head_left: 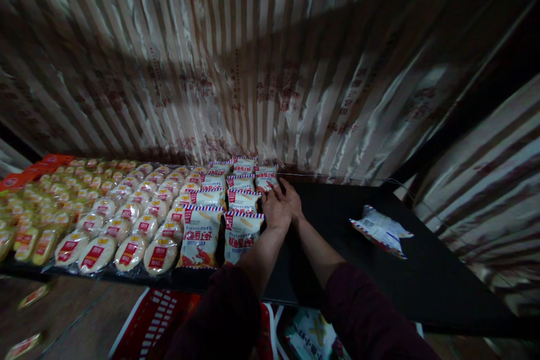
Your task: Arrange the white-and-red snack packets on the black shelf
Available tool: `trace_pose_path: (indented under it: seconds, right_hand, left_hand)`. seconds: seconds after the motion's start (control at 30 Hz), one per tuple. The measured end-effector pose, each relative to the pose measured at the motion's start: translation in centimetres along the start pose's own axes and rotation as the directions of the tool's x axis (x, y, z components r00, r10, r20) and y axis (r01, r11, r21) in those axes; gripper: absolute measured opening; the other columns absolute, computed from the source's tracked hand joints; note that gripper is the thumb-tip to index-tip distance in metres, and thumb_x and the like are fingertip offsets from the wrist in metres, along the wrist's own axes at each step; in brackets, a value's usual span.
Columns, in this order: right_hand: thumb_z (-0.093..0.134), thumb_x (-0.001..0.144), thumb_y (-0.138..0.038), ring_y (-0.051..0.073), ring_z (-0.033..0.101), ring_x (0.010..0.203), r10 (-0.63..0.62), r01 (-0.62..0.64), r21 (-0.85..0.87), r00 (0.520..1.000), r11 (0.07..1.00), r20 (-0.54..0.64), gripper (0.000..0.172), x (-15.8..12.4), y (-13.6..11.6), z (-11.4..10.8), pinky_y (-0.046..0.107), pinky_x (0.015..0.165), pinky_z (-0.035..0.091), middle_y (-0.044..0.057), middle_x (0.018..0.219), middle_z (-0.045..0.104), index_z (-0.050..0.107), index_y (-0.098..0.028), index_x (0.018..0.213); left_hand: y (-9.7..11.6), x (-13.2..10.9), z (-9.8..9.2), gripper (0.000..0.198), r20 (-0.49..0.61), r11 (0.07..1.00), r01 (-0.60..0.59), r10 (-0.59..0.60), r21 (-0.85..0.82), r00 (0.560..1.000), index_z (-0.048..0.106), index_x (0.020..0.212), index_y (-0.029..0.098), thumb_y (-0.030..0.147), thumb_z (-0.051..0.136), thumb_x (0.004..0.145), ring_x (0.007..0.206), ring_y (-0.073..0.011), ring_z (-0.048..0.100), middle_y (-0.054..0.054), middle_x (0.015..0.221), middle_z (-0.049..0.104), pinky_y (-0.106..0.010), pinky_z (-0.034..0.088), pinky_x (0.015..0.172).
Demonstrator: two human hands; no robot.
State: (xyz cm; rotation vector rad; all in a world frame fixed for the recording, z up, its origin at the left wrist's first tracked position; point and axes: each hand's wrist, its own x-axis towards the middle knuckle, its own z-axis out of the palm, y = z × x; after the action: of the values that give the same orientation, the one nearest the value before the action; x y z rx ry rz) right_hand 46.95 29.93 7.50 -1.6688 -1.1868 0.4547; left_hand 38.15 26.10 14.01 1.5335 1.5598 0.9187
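My left hand (pixel 276 212) is at the lower edge of a small white snack bag (pixel 266 176) with a red-and-blue striped top edge and red print. At the bag's lower right corner, my right hand (pixel 292 199) has its fingers bent toward it. Both hands close on this bag, though some fingertips are hidden. Matching bags (pixel 243 232) stand in two columns just left of my hands, tilted back in overlapping rows.
Clear-wrapped round crackers (pixel 97 254) and yellow-wrapped snacks (pixel 46 244) fill the left of the black shelf (pixel 337 275). A crumpled-looking bag (pixel 379 230) lies at right. Red baskets (pixel 145 323) sit below. Striped sheeting (pixel 253 67) hangs behind; a thin wire (pixel 329 176) crosses the back.
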Motion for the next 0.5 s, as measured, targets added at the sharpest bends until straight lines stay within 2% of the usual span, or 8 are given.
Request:
trace_pose_path:
  seconds: [0.1,0.3,0.4,0.5]
  right_hand:
    - [0.059,0.073,-0.040,0.027,0.056,0.116,0.035,-0.034,-0.015,0.999,0.999,0.030,0.049,-0.9,0.1,-0.9,0.044,0.103,0.041,0.010,0.123,0.063,0.063,-0.019,0.117]
    - [0.054,0.072,-0.030,0.023,0.059,0.111,0.061,-0.063,0.032,0.997,0.998,0.050,0.040,-4.1,0.4,-2.7,0.042,0.102,0.042,0.004,0.115,0.067,0.067,-0.024,0.109]
    - [0.048,0.071,-0.023,0.022,0.060,0.109,0.002,-0.001,-0.016,0.997,1.000,0.079,0.041,-6.5,0.0,-3.5,0.041,0.101,0.043,0.005,0.114,0.067,0.067,-0.022,0.108]
    - [0.047,0.075,-0.021,0.024,0.054,0.118,-0.117,0.131,-0.205,0.990,0.970,0.078,0.040,-8.7,-0.9,-5.2,0.044,0.104,0.040,0.008,0.121,0.064,0.066,-0.020,0.110]
  left_hand:
    - [0.2,-0.7,0.2,0.036,0.043,1.000,-0.006,0.006,-0.009,0.999,0.064,0.115,0.015,0.016,0.039,0.089,0.130,-0.0252,0.045,-0.016,0.123,0.062,-0.037,0.030,0.111]
    - [0.9,-3.5,0.0,0.037,0.153,0.998,0.059,-0.061,0.016,0.986,0.063,0.114,0.010,0.017,0.036,0.089,0.118,-0.0260,0.056,-0.018,0.124,0.061,-0.036,0.041,0.101]
    - [0.8,-5.6,-0.4,0.039,0.180,0.999,0.035,-0.038,0.018,0.983,0.059,0.120,0.008,0.012,0.039,0.086,0.121,-0.0251,0.054,-0.019,0.127,0.059,-0.036,0.040,0.102]
    - [0.3,-7.9,-1.5,0.040,0.202,1.000,0.004,-0.005,0.007,0.979,0.059,0.121,0.010,0.012,0.040,0.086,0.123,-0.0226,0.052,-0.016,0.128,0.059,-0.032,0.039,0.104]
